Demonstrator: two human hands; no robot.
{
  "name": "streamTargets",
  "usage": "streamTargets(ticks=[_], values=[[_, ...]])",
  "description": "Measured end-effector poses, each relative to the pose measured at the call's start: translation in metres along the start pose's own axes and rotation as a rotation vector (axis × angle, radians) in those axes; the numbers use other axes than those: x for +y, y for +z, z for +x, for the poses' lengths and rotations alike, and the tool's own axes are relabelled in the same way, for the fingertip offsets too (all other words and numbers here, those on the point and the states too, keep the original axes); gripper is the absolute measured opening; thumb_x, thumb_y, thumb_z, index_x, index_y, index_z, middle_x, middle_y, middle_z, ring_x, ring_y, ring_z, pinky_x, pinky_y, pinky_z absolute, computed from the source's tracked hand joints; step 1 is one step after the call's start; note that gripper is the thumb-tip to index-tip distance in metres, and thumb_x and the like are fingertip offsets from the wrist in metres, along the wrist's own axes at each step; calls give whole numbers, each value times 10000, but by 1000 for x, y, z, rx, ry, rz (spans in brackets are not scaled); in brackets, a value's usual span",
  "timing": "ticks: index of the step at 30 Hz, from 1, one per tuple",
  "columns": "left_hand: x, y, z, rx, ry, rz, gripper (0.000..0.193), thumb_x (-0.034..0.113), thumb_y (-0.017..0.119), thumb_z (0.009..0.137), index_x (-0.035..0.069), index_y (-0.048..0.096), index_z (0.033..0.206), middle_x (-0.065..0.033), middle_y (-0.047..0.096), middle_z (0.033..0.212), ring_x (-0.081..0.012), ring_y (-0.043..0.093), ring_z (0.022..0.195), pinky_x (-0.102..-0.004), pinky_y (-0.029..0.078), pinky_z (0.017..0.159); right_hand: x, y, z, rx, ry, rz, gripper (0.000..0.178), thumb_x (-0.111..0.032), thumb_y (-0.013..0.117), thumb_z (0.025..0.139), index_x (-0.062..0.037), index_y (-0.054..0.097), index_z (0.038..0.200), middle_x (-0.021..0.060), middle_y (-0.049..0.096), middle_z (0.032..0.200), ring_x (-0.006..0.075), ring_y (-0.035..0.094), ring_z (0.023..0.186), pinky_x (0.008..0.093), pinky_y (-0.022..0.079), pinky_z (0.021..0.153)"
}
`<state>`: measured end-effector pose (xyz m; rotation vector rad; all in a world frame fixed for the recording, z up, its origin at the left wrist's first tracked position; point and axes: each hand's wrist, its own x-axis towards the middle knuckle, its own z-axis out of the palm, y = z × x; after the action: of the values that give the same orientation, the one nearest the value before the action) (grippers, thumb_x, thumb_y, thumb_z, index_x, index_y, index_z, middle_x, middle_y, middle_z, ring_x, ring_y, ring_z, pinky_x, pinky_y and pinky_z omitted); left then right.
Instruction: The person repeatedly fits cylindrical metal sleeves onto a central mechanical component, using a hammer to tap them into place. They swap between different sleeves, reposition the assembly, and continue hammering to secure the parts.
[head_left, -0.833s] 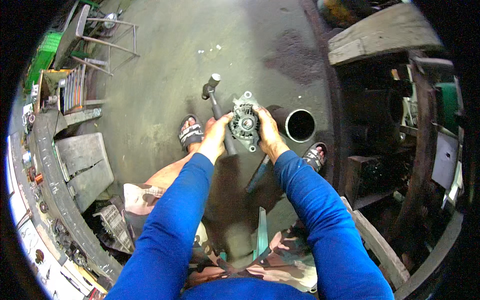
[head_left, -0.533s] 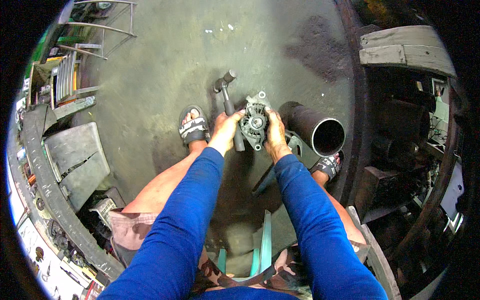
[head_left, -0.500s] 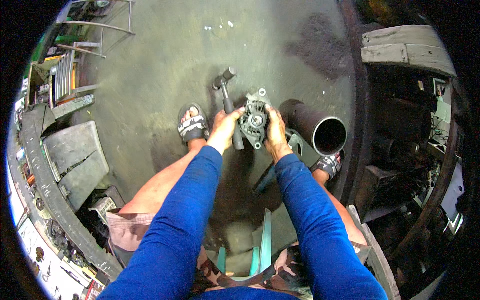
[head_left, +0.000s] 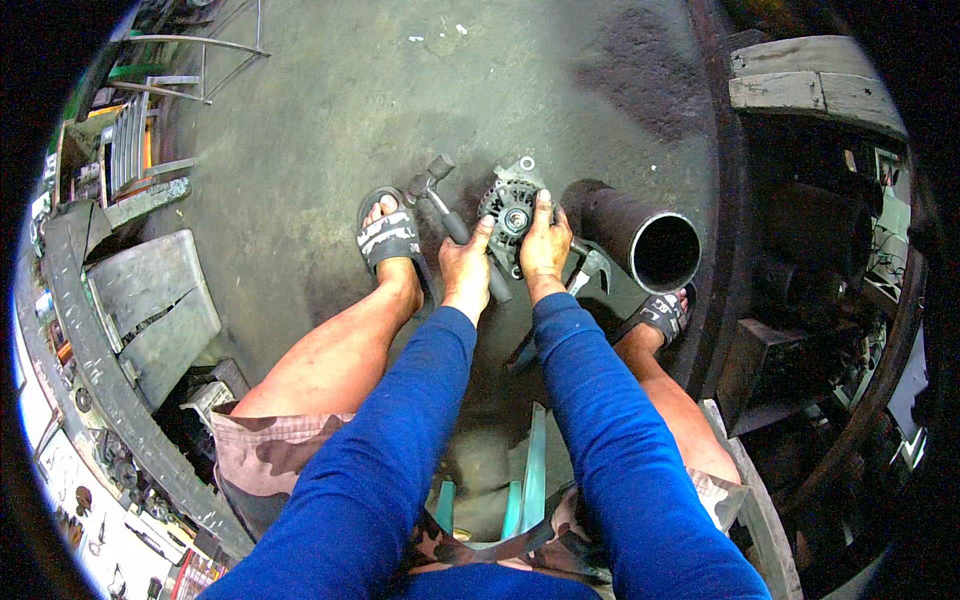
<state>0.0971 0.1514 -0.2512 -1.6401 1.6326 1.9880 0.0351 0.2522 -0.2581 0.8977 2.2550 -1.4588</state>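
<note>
A round grey metal alternator [head_left: 515, 218], with vent slots, a central bearing hub and bolt ears, is held between my hands, low near the floor. My left hand [head_left: 466, 265] grips its left side, thumb raised along the rim. My right hand [head_left: 546, 245] closes on the other side, its thumb on the near face. The fingers beneath are partly hidden. A hammer with a black handle [head_left: 455, 228] lies on the floor, passing behind my left hand. Just right of my right wrist is a claw-like metal tool head [head_left: 592, 266], partly covered.
A thick dark steel pipe [head_left: 630, 228] lies right of my hands. My sandalled feet [head_left: 388, 232] are on either side. Grey panels [head_left: 165, 300] and metal frames [head_left: 150, 135] stand left; a wooden beam [head_left: 780, 92] is at the far right. Teal slats [head_left: 535, 470] show below me.
My left hand has moved right and my right hand has shifted its thumb onto the alternator's face. The black-handled hammer lies at a greater slant. The view has shifted slightly.
</note>
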Motion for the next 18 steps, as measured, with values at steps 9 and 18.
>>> streamTargets(ticks=[9, 18], values=[[53, -11, -11, 193, 275, 855, 683, 545, 832, 859, -105, 669, 991, -335, 729, 959, -477, 721, 976, -487, 553, 878, -11, -25, -1, -121, 157, -265, 1046, -766, 427, 995, 107, 359, 1568, 394, 440, 1553, 463, 448, 1467, 473, 334, 1239], [155, -58, -60, 18, 615, 777, 536, 447, 778, 902, -33, 687, 1122, -304, 744, 1026, -457, 740, 961, -520, 564, 834, -108, -204, -82, -719, -264, -944, 642, -438, 754, 943, 43, 644, 1353, 278, 728, 1241, 427, 684, 1207, 458, 530, 1036]])
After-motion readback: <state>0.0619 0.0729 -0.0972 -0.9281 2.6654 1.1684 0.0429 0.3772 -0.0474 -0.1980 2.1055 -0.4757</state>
